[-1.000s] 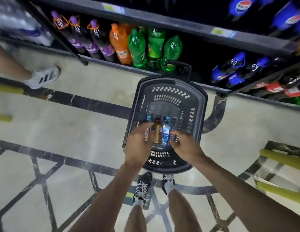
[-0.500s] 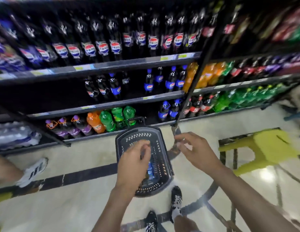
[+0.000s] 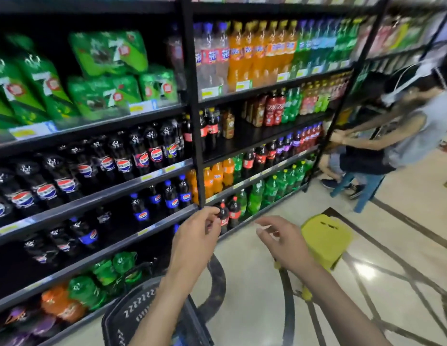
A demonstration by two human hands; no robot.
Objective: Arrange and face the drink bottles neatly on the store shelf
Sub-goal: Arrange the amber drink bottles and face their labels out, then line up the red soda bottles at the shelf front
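Beside the black upright [image 3: 192, 121], the left hand [image 3: 196, 237] curls; pinching something or nothing, I cannot tell. The right hand [image 3: 279, 242] hangs loose, empty. Red-capped cola bottles [image 3: 228, 213] stand just beyond on the low shelf [image 3: 245, 224] — best turn labels outward, fronts level.

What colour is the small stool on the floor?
The stool is yellow-green; the head view, the only one, shows it.

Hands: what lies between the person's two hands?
In the head view, only bare pale floor shows between the left hand and the right hand; the hands do not touch.
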